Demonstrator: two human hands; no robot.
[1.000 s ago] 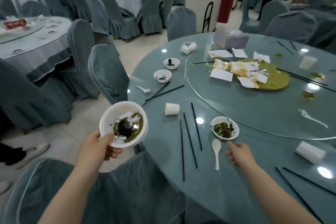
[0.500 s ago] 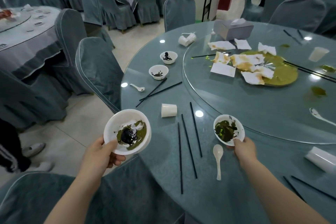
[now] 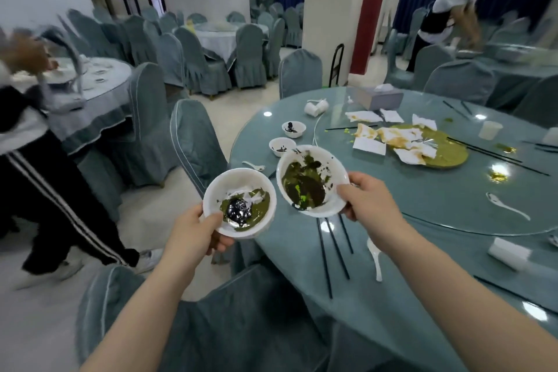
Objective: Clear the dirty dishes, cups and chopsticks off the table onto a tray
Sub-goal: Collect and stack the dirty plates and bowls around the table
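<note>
Lifted off the table since the earlier frame, the second bowl [image 3: 312, 180] now hangs tilted toward the first bowl [image 3: 239, 203] — the right hand [image 3: 370, 201] pinches its rim at three o'clock, the left hand [image 3: 193, 231] grips the other's rim at seven o'clock. Both hold green-black slop, so a steeper tilt could spill it on the chair [image 3: 211, 326] below. No tray shows, and chopsticks [image 3: 333, 251], a spoon [image 3: 375, 255] and two small bowls [image 3: 282, 146] still lie on the table [image 3: 422, 296] — a person [image 3: 45, 175] passing at nine o'clock could jostle the load.
</note>
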